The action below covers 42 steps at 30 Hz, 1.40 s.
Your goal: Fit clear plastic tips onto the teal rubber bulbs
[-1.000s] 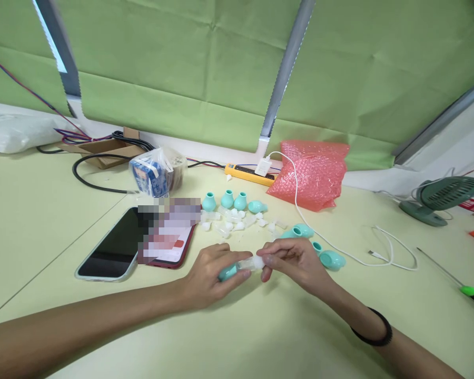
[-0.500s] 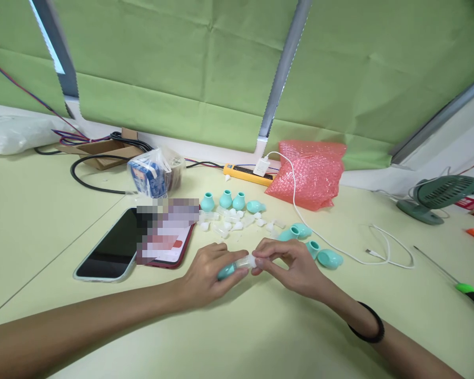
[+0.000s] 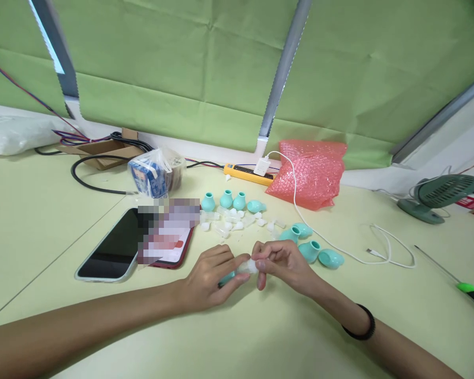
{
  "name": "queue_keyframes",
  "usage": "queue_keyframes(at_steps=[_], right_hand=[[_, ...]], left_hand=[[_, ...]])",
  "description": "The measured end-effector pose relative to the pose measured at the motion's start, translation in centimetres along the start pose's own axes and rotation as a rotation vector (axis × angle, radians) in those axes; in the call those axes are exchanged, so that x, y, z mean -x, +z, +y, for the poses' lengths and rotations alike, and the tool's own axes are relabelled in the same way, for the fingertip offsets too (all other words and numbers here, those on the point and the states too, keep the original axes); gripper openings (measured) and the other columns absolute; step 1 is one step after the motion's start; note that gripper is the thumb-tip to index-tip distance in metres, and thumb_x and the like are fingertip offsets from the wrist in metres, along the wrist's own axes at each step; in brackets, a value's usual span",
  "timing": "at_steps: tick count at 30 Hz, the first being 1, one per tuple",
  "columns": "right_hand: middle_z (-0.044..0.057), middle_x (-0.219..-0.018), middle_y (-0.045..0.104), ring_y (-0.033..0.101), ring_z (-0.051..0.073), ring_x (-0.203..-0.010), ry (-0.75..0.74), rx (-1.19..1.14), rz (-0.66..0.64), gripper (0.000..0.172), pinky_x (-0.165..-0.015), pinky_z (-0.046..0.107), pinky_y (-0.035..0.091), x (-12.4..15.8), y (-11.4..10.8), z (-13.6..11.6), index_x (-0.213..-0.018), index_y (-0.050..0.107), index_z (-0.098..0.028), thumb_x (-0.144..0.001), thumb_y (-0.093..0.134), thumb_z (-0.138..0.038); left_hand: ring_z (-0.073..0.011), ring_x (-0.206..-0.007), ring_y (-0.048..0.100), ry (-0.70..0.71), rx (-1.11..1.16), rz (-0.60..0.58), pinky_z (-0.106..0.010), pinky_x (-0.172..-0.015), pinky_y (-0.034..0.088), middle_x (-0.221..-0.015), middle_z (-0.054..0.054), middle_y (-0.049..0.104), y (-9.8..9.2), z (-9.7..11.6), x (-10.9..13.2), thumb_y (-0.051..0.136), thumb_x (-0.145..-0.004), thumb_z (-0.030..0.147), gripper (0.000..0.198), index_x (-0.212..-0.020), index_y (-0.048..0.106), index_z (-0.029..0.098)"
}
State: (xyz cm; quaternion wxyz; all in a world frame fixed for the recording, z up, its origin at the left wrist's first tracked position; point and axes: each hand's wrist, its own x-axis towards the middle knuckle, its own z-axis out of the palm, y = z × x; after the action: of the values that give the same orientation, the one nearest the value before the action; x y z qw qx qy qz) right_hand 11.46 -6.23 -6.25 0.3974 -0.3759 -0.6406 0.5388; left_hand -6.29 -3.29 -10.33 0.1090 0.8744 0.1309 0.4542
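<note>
While left fingers [image 3: 235, 263] grip teal bulb [image 3: 226, 278], right fingers [image 3: 270, 267] pinching tip [image 3: 252, 266], packet [image 3: 145, 176] inside bag [image 3: 166, 167]

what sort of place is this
Likely a small workshop or office work area: a screwdriver lies on the pale tabletop, with a yellow power strip towards the back and several teal bulb-shaped pieces nearer the middle.

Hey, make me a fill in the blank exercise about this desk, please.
In the back row, beside three upright teal bulb-shaped plastic pieces, ____ lies sideways.
A black ridged band is worn on the person's ____ arm.
On the small clear plastic tube, the right hand pinches the ____ end.

Missing words: one; right; white.
</note>
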Motion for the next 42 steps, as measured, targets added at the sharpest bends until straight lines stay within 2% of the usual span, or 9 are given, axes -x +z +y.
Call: queue_keyframes(at_steps=[6, 10, 15, 17, 21, 29, 34, 37, 42], right_hand=[[0.0, -0.054, 0.064, 0.06, 0.013, -0.056, 0.02, -0.052, 0.014, 0.017, -0.068, 0.029, 0.043, 0.0, -0.2, -0.2, -0.082, 0.063, -0.015, -0.076, 0.056, -0.029], [0.0, -0.059, 0.066, 0.061, 0.014, -0.058, 0.036, -0.069, -0.031, 0.026, -0.068, 0.031, 0.045, 0.2, -0.5, -0.4, -0.097, 0.061, -0.017, -0.075, 0.057, -0.03], [-0.002, -0.048, 0.057, 0.056, 0.012, -0.056, -0.018, 0.186, 0.13, 0.018, -0.073, 0.032, 0.043, 0.0, -0.4, -0.2, -0.072, 0.068, -0.017, -0.074, 0.056, -0.031], [-0.002, -0.046, 0.053, 0.053, 0.012, -0.056, -0.055, 0.253, 0.201, 0.021, -0.07, 0.03, 0.044, -0.1, -0.3, 0.0, -0.062, 0.068, -0.017, -0.073, 0.057, -0.031], [-0.001, -0.05, 0.052, 0.048, 0.01, -0.05, -0.062, 0.276, 0.271, 0.017, -0.053, 0.024, 0.041, -0.3, 0.0, 0.5, -0.068, 0.068, -0.017, -0.071, 0.058, -0.03], [0.001, -0.051, 0.058, 0.045, 0.008, -0.043, 0.049, 0.214, 0.245, 0.022, -0.043, 0.02, 0.035, -0.3, 0.2, 0.9, -0.056, 0.065, -0.015, -0.069, 0.059, -0.032], [0.001, -0.053, 0.058, 0.049, 0.01, -0.049, -0.057, 0.35, 0.218, 0.021, -0.044, 0.021, 0.035, 0.1, 0.5, -0.6, -0.057, 0.065, -0.014, -0.071, 0.058, -0.028], [0.0, -0.048, 0.056, 0.048, 0.01, -0.048, -0.146, 0.481, 0.365, 0.026, -0.045, 0.021, 0.036, 0.4, 0.0, -3.0, -0.05, 0.061, -0.015, -0.072, 0.057, -0.028], [-0.002, -0.045, 0.053, 0.045, 0.01, -0.043, -0.353, 0.693, 0.865, 0.019, -0.041, 0.021, 0.035, -0.3, -4.2, -6.8, -0.053, 0.061, -0.018, -0.067, 0.062, -0.032]], left_hand=[[-0.0124, -0.057, 0.044, -0.179, 0.173, -0.07, -0.024, -0.055, 0.036, -0.06, -0.002, 0.054, -0.4, 0.1, -0.3, 0.046, -0.082, 0.019, 0.028, -0.108, 0.052, 0.011], [-0.0108, -0.06, 0.049, -0.389, 0.387, -0.2, -0.022, -0.059, 0.038, -0.067, -0.002, 0.057, -1.0, 0.5, -0.9, 0.039, -0.085, 0.023, 0.024, -0.094, 0.058, 0.012], [-0.0097, -0.061, 0.046, -0.508, 0.509, -0.29, -0.019, -0.058, 0.036, -0.067, 0.0, 0.054, -1.2, 0.5, -1.4, 0.04, -0.084, 0.028, 0.024, -0.092, 0.056, 0.012], [-0.0084, -0.056, 0.041, -0.54, 0.474, -0.299, -0.018, -0.053, 0.033, -0.064, 0.002, 0.05, -1.0, 0.5, -1.5, 0.045, -0.081, 0.03, 0.022, -0.09, 0.056, 0.013], [-0.0083, -0.055, 0.04, -0.561, 0.46, -0.318, -0.018, -0.053, 0.032, -0.061, 0.002, 0.048, -0.9, 0.4, -1.4, 0.042, -0.082, 0.031, 0.024, -0.08, 0.056, 0.012], [-0.0095, -0.058, 0.044, -0.558, 0.492, -0.333, -0.019, -0.057, 0.034, -0.061, 0.002, 0.05, -1.2, 0.5, -1.5, 0.038, -0.084, 0.032, 0.028, -0.088, 0.059, 0.014], [-0.014, -0.07, 0.051, -0.575, 0.45, -0.28, -0.022, -0.064, 0.038, -0.078, -0.003, 0.06, -1.2, 0.4, -1.4, 0.046, -0.08, 0.033, 0.027, -0.09, 0.061, 0.013], [-0.0184, -0.086, 0.051, -0.55, 0.439, -0.147, -0.028, -0.077, 0.039, -0.098, -0.007, 0.057, -1.1, 0.2, -1.1, 0.047, -0.079, 0.031, 0.032, -0.106, 0.053, 0.015], [-0.0176, -0.091, 0.048, -0.543, 0.407, -0.022, -0.03, -0.079, 0.041, -0.102, -0.008, 0.052, -1.0, 0.1, -0.8, 0.04, -0.083, 0.024, 0.026, -0.105, 0.05, 0.017]])
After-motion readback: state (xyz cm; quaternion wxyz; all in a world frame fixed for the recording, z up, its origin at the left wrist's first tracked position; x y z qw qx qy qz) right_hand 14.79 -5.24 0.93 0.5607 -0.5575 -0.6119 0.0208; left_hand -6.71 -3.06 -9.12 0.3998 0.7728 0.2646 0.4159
